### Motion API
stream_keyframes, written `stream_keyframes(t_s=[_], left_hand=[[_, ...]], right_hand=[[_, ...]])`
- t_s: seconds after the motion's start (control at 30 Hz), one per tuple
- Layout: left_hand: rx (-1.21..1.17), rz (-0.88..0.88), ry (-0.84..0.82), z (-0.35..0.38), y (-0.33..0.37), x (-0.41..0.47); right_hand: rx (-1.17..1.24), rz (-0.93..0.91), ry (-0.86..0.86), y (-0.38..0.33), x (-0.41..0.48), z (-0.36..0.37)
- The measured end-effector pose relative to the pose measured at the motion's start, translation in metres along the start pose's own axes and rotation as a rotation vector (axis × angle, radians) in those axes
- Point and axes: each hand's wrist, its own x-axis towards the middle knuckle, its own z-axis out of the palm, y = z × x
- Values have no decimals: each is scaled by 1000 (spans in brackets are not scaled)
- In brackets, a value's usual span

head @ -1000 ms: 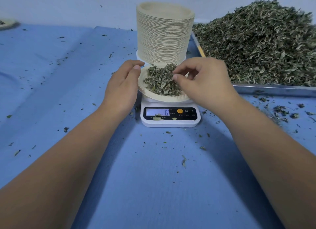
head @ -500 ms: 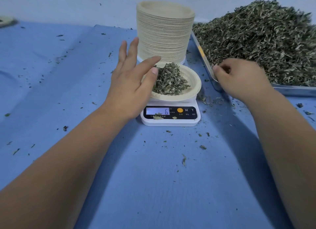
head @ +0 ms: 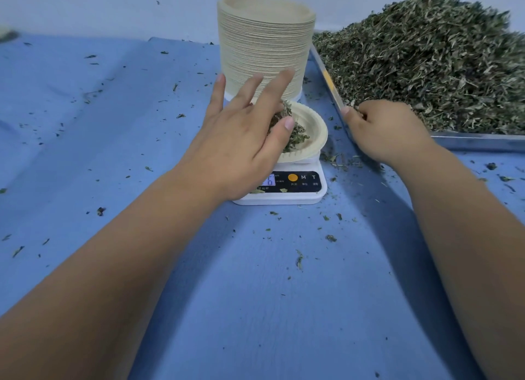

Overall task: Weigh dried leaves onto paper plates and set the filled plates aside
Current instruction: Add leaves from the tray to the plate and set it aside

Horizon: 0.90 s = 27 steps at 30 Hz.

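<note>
1. A tall stack of beige paper plates (head: 264,47) stands toward the far edge of the blue-covered table (head: 255,294), directly behind a white digital kitchen scale (head: 284,198).
2. A flat metal tray (head: 480,142) fills the far right corner and carries a big heap of loose dried green leaves (head: 426,61). Its left rim runs just beside the stack and the scale.
3. Small leaf crumbs (head: 331,237) are scattered over the table, thickest between the scale and the tray.
4. A round beige paper plate (head: 312,130) sits on the scale with a small pile of dried leaves (head: 298,135) in it.
5. The left grip (head: 235,144) is over the plate's left half, palm down, with its fingers straight and spread wide and the thumb tip above the small pile. It hides that side of the plate and part of the scale's display. Whether it touches the plate cannot be told. Its forearm reaches in from the near left.
6. The right grip (head: 389,132) is at the tray's near left corner, knuckles up, with its fingers curled under and the thumb at the rim. Whether it pinches leaves, the rim or nothing cannot be told.
</note>
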Motion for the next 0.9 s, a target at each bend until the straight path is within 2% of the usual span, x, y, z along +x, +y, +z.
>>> stream_keyframes(t_s=[0.17,0.27,0.4,0.5,0.67,0.9], left_hand=[[-74,0,-23,0,-2,-2],[-187,-51,117,-4,-1,-4],[-309,-204,297,-4,-6,-7],[-378,-322,298,0,-14,-8],[-443,-458,318,5,-27,-7],[-503,-575,365,6,-38,-8]], right_hand=[[-10,-14,104,-1,0,-1],[-28,-28,183,1,2,-1],[28,4,289,10,4,2],[85,29,321,16,5,3],[238,-67,411,13,-1,3],[299,-28,429,15,-1,-2]])
